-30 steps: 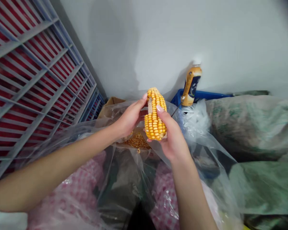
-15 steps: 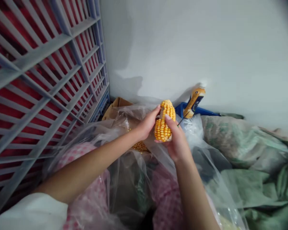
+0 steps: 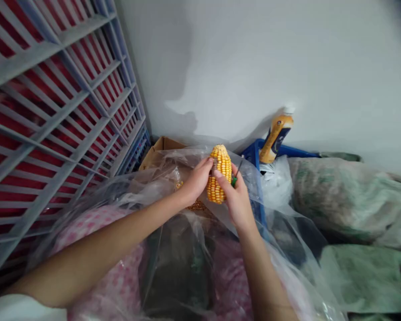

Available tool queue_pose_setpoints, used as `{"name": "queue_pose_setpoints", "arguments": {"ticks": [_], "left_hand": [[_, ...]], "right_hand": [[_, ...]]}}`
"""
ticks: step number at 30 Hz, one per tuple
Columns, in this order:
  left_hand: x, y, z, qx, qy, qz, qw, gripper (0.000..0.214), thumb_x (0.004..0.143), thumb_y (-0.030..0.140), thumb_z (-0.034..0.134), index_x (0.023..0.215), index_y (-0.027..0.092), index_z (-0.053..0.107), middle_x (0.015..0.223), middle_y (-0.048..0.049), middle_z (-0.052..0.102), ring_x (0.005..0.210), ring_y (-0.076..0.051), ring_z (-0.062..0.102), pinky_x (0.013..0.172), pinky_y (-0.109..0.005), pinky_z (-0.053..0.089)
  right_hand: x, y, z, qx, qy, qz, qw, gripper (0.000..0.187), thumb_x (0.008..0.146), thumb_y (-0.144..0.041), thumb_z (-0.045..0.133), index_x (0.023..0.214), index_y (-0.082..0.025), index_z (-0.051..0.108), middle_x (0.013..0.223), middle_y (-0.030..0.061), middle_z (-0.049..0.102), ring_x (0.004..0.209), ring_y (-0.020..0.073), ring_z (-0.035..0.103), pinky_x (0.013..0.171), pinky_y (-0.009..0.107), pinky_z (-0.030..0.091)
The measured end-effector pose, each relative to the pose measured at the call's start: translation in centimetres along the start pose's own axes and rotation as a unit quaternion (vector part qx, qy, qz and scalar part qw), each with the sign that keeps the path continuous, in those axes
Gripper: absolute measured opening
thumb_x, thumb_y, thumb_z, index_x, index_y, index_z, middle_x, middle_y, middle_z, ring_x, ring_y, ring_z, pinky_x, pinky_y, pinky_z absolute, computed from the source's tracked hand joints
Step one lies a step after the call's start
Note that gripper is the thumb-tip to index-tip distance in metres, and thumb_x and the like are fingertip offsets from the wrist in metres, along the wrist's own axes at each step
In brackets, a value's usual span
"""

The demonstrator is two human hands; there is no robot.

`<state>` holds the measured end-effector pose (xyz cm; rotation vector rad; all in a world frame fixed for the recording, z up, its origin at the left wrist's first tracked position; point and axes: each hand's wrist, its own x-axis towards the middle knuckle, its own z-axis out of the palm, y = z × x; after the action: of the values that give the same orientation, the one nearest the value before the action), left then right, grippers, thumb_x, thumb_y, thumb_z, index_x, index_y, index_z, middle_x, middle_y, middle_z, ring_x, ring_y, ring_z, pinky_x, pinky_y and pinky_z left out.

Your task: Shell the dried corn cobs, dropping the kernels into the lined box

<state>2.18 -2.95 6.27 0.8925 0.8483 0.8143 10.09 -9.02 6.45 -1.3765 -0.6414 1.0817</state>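
A yellow ear of corn (image 3: 222, 166) stands nearly upright between my two hands, above a cardboard box. A strip on its left side is bare of kernels. My left hand (image 3: 197, 181) is closed against that side, fingertips at the bare strip. My right hand (image 3: 238, 196) grips the ear from the right and below, its thumb across the front. Tucked in the right hand is a thin-shafted tool with a green handle (image 3: 234, 181), like a small screwdriver; its shaft points up, away from the ear. Loose corn kernels (image 3: 197, 205) lie beneath the hands.
Clear plastic sheeting (image 3: 173, 156) drapes over my legs and the cardboard box (image 3: 165, 143). A slatted plastic crate (image 3: 96, 116) rises at left. To the right are a blue basket (image 3: 254, 154), an orange-labelled bottle (image 3: 276, 137) and woven sacks (image 3: 350, 191). A pale wall stands behind.
The ear has turned more upright and sits slightly further left in view. My right fingers have shifted, showing the tool's green handle. The camera view has also moved a little.
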Motion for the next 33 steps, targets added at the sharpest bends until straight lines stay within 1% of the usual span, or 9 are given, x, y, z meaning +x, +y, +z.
{"name": "queue_pose_setpoints", "arguments": {"ticks": [5, 8, 11, 14, 18, 22, 26, 30, 33], "left_hand": [[0.2, -1.0, -0.5, 0.078, 0.028, -0.051, 0.995, 0.016, 0.077, 0.022, 0.045, 0.081, 0.016, 0.059, 0.088, -0.0039, 0.063, 0.086, -0.017, 0.057, 0.072, -0.025, 0.042], [-0.2, -0.7, -0.8, 0.076, 0.027, -0.083, 0.993, 0.026, 0.08, 0.035, 0.042, 0.082, 0.016, 0.06, 0.087, -0.006, 0.064, 0.084, -0.018, 0.058, 0.067, -0.025, 0.042], [-0.7, -0.6, -1.0, 0.098, 0.012, -0.082, 0.992, 0.039, 0.08, 0.051, 0.042, 0.09, 0.018, 0.059, 0.09, -0.006, 0.063, 0.082, -0.018, 0.058, 0.062, -0.024, 0.042], [-1.0, -1.3, -1.2, 0.149, 0.035, -0.065, 0.986, 0.038, 0.08, 0.053, 0.044, 0.088, 0.018, 0.056, 0.088, -0.0043, 0.061, 0.078, -0.016, 0.056, 0.056, -0.022, 0.039], [-0.6, -2.9, -1.1, 0.155, 0.048, -0.047, 0.986, 0.031, 0.083, 0.048, 0.042, 0.08, 0.019, 0.052, 0.082, -0.0023, 0.058, 0.08, -0.015, 0.054, 0.061, -0.022, 0.04], [0.0, -4.5, -0.7, 0.118, 0.065, -0.038, 0.99, 0.025, 0.085, 0.042, 0.039, 0.086, 0.021, 0.051, 0.078, -0.0006, 0.055, 0.084, -0.015, 0.054, 0.072, -0.023, 0.04], [0.5, -5.5, -0.7, 0.089, 0.077, -0.047, 0.992, 0.024, 0.085, 0.04, 0.038, 0.091, 0.02, 0.05, 0.079, -0.0012, 0.056, 0.079, -0.015, 0.055, 0.075, -0.025, 0.041], [1.4, -5.1, -0.8, 0.095, 0.036, -0.087, 0.991, 0.025, 0.083, 0.042, 0.043, 0.087, 0.019, 0.053, 0.085, -0.0034, 0.059, 0.08, -0.016, 0.057, 0.072, -0.027, 0.043], [2.8, -4.9, -1.9, 0.062, 0.044, -0.195, 0.978, 0.031, 0.083, 0.043, 0.039, 0.082, 0.017, 0.056, 0.086, -0.0059, 0.06, 0.077, -0.017, 0.057, 0.066, -0.028, 0.045]], "right_hand": [[1.2, 2.5, -1.1, -0.018, -0.042, 0.045, 0.998, 0.054, 0.06, -0.032, 0.072, 0.107, -0.02, 0.05, 0.094, 0.0022, 0.061, 0.082, 0.0154, 0.058, 0.076, 0.028, 0.046], [1.0, 2.4, -1.4, -0.02, -0.059, 0.057, 0.996, 0.048, 0.062, -0.035, 0.071, 0.103, -0.019, 0.052, 0.093, 0.002, 0.062, 0.081, 0.0149, 0.058, 0.075, 0.028, 0.045], [0.4, 1.9, -1.7, 0.003, -0.083, 0.087, 0.993, 0.046, 0.063, -0.034, 0.071, 0.102, -0.019, 0.053, 0.093, 0.0022, 0.062, 0.082, 0.0151, 0.058, 0.075, 0.027, 0.045], [-0.1, 1.8, -1.8, 0.043, -0.092, 0.127, 0.987, 0.047, 0.063, -0.033, 0.07, 0.103, -0.02, 0.051, 0.093, 0.0011, 0.061, 0.08, 0.0135, 0.059, 0.073, 0.026, 0.047], [-0.3, 2.1, -1.9, 0.062, -0.068, 0.166, 0.982, 0.047, 0.064, -0.035, 0.069, 0.104, -0.023, 0.047, 0.091, 0.0, 0.059, 0.073, 0.0118, 0.059, 0.061, 0.023, 0.049], [0.0, 2.5, -1.9, 0.037, -0.066, 0.192, 0.979, 0.048, 0.066, -0.043, 0.065, 0.106, -0.026, 0.044, 0.084, -0.0006, 0.057, 0.057, 0.0116, 0.057, 0.042, 0.021, 0.046], [0.3, 3.0, -1.7, 0.016, -0.056, 0.205, 0.977, 0.049, 0.068, -0.046, 0.063, 0.108, -0.025, 0.044, 0.085, 0.0001, 0.057, 0.053, 0.0105, 0.055, 0.037, 0.02, 0.044], [1.0, 2.8, -2.2, -0.009, -0.049, 0.222, 0.974, 0.052, 0.067, -0.047, 0.064, 0.108, -0.023, 0.046, 0.083, 0.0012, 0.058, 0.05, 0.0111, 0.055, 0.035, 0.021, 0.044], [1.7, 1.6, -3.0, -0.012, -0.022, 0.208, 0.978, 0.05, 0.066, -0.046, 0.064, 0.107, -0.021, 0.049, 0.078, 0.0012, 0.058, 0.051, 0.0124, 0.056, 0.034, 0.022, 0.044]]}}
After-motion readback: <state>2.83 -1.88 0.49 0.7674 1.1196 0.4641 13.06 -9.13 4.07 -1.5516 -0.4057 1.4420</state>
